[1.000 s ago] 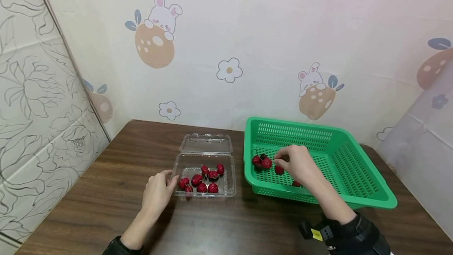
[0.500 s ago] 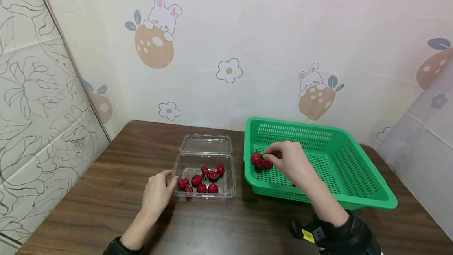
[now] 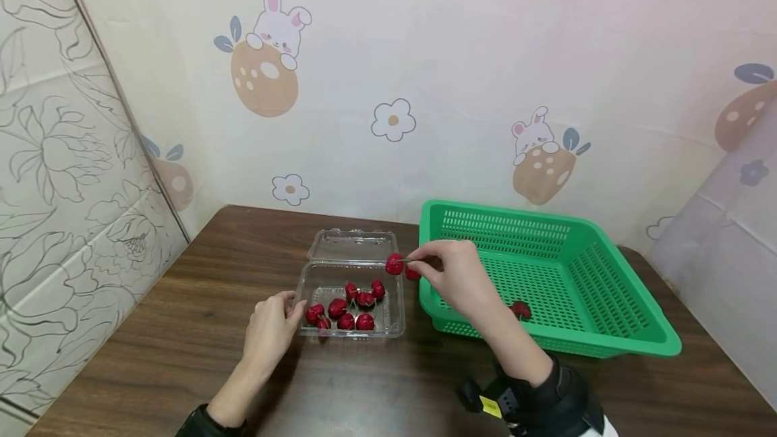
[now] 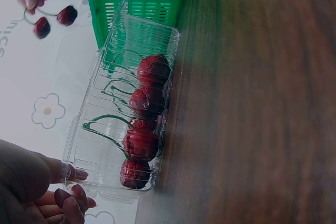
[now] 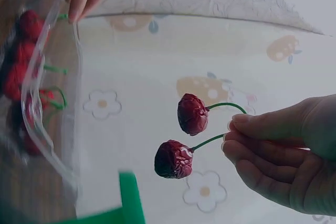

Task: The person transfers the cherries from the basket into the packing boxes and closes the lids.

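My right hand (image 3: 455, 278) pinches the green stems of a pair of red cherries (image 5: 192, 114) between thumb and fingertips. The pair hangs in the air by the right edge of a clear plastic clamshell box (image 3: 401, 302), near the basket's left rim. My left hand (image 3: 270, 330) grips the box's left rim, its thumb and fingers on either side of the wall in the left wrist view. Several stemmed cherries (image 4: 140, 142) lie on the box floor. The green basket (image 3: 634, 302) stands to the right, with a dark red cherry (image 3: 520, 310) visible inside; my right hand hides part of the basket.
The box's hinged lid (image 3: 354, 246) lies folded back behind it. Both containers stand on a dark wood table (image 3: 231, 275). A printed backdrop (image 3: 340, 154) rises right behind the table, and a floral panel (image 3: 73, 174) borders the left side.
My right hand took hold of the cherry pair at the basket's left end, lifted it and moved left over the rim toward the box. The left hand has stayed on the box.
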### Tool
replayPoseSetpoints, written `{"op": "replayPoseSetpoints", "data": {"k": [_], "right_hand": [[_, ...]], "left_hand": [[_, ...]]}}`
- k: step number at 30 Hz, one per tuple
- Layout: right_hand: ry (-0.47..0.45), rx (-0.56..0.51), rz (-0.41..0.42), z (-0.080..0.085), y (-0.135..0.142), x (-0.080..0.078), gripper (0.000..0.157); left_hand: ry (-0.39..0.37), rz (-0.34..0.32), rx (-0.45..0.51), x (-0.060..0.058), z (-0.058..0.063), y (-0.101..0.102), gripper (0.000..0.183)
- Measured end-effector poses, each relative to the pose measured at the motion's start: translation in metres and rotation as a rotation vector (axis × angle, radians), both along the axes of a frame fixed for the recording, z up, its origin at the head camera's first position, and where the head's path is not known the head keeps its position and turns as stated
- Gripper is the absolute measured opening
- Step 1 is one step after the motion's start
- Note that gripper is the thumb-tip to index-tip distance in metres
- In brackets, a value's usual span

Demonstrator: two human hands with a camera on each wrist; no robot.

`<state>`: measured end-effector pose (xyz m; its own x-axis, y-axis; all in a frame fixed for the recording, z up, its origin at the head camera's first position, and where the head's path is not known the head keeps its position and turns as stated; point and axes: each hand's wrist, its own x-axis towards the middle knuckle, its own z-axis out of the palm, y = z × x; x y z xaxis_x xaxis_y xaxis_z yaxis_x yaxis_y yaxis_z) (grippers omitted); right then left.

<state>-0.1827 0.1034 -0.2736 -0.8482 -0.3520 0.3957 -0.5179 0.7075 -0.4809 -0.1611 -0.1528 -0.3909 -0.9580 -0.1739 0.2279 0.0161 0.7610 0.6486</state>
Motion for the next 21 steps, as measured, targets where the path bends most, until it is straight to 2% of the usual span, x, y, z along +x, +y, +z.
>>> {"op": "replayPoseSetpoints", "data": {"k": [10, 21], "right_hand": [[0.016, -0.051, 0.041, -0.014, -0.026, -0.002, 0.007], [0.012, -0.071, 0.119, -0.037, -0.049, -0.007, 0.007]], "left_hand": [[0.004, -0.003, -0.005, 0.000, -0.001, -0.001, 0.029], [-0.013, 0.004, 0.000, 0.000, -0.001, -0.001, 0.029]]}}
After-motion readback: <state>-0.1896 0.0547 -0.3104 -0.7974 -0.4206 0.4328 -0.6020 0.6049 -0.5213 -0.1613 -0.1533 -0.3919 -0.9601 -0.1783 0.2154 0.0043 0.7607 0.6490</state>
